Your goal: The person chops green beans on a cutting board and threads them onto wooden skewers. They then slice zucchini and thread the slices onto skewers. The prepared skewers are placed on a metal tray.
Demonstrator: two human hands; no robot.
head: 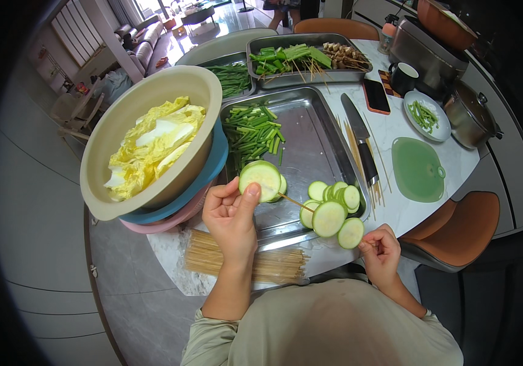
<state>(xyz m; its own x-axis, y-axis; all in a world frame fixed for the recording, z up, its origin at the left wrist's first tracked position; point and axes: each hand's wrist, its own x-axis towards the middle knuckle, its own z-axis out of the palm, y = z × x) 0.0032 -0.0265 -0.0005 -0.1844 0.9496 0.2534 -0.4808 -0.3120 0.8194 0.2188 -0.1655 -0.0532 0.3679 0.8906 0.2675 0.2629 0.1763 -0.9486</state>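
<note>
My left hand (pixel 231 212) pinches a round zucchini slice (pixel 257 178) between thumb and fingers, above the large steel tray (pixel 307 151). At least one more slice shows behind it. A thin bamboo skewer (pixel 295 202) runs from beside that slice toward my right hand (pixel 381 251), passing through two zucchini slices (pixel 329 219). My right fingertips grip its near end, mostly hidden, right beside the outermost slice (pixel 350 233). Under these, a pile of loose zucchini slices (pixel 333 188) lies in the tray's near right corner. Cut green stems (pixel 252 132) fill its left side.
Stacked basins at left hold napa cabbage (pixel 156 142). Bagged skewers (pixel 279 265) lie at the near edge. A kitchen knife (pixel 359 132) rests on loose skewers beside a phone (pixel 376 97) and green cutting board (pixel 418 169). Behind stands a tray of skewered vegetables (pixel 307 59).
</note>
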